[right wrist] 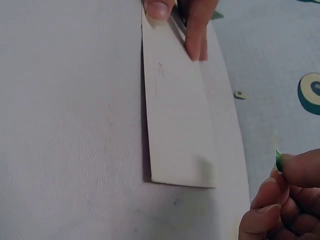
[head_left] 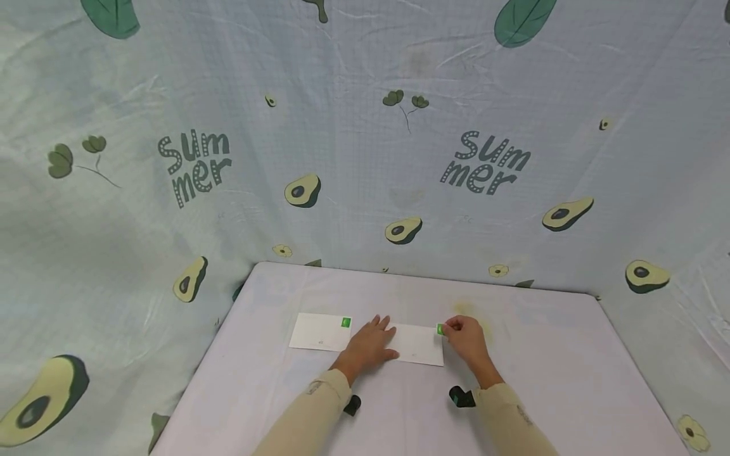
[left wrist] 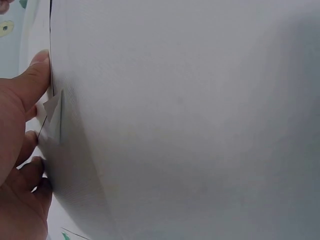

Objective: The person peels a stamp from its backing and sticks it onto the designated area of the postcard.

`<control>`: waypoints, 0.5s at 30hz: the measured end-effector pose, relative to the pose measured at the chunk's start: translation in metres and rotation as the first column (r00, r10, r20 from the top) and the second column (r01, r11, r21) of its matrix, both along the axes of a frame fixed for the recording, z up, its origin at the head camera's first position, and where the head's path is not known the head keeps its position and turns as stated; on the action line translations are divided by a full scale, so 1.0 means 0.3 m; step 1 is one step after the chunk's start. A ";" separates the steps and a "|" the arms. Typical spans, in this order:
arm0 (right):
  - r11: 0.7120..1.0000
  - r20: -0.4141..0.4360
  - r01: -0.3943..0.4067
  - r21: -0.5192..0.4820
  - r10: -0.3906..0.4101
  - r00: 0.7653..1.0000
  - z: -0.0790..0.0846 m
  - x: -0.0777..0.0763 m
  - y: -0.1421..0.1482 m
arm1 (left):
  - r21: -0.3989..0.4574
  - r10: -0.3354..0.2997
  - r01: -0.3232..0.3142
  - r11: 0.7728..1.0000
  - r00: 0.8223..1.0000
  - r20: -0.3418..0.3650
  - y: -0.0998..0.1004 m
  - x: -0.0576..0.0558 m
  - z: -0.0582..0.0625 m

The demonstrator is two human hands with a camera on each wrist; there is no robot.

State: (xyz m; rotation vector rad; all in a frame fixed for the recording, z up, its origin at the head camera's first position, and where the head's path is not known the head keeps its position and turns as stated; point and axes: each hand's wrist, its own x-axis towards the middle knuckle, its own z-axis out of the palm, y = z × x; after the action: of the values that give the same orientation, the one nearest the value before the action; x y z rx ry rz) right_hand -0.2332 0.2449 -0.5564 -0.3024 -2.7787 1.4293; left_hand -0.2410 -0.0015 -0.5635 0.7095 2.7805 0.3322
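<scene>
A white envelope (head_left: pixel 419 347) lies flat before me in the head view. My left hand (head_left: pixel 369 345) rests on its left end, fingers spread. Above its top right corner, my right hand (head_left: pixel 469 339) pinches a small green stamp (head_left: pixel 440 329) between thumb and fingertips. In the right wrist view the stamp (right wrist: pixel 278 161) stands on edge in that pinch, apart from the envelope (right wrist: pixel 177 115). The left wrist view has the left hand (left wrist: pixel 22 130) at the frame's left side, beside a small lifted paper corner (left wrist: pixel 54 117).
Left of my left hand lies a second white envelope (head_left: pixel 316 335), a green stamp (head_left: pixel 346 322) on its top right corner. The pale tabletop (head_left: pixel 547 380) meets a hanging avocado-print cloth (head_left: pixel 353 158) at the back and sides. Black wrist devices (head_left: pixel 462 397) show by the sleeves.
</scene>
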 end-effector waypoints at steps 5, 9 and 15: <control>0.997 0.031 -0.043 0.070 0.041 0.999 -0.023 -0.032 0.006 | -0.001 0.008 -0.008 1.000 1.000 -0.001 0.002 0.001 -0.002; 0.995 0.059 -0.048 0.091 0.043 0.997 -0.043 -0.046 0.000 | -0.007 0.011 -0.011 1.000 1.000 0.006 0.003 0.001 -0.006; 0.993 0.095 -0.066 0.100 0.056 0.994 -0.057 -0.063 -0.003 | -0.021 0.004 -0.004 1.000 1.000 -0.003 -0.001 0.001 -0.002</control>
State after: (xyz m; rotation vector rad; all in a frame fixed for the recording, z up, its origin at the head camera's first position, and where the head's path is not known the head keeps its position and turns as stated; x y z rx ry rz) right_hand -0.2521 0.2439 -0.5734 -0.2917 -2.9476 1.3101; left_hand -0.2405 -0.0019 -0.5640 0.7005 2.7842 0.3020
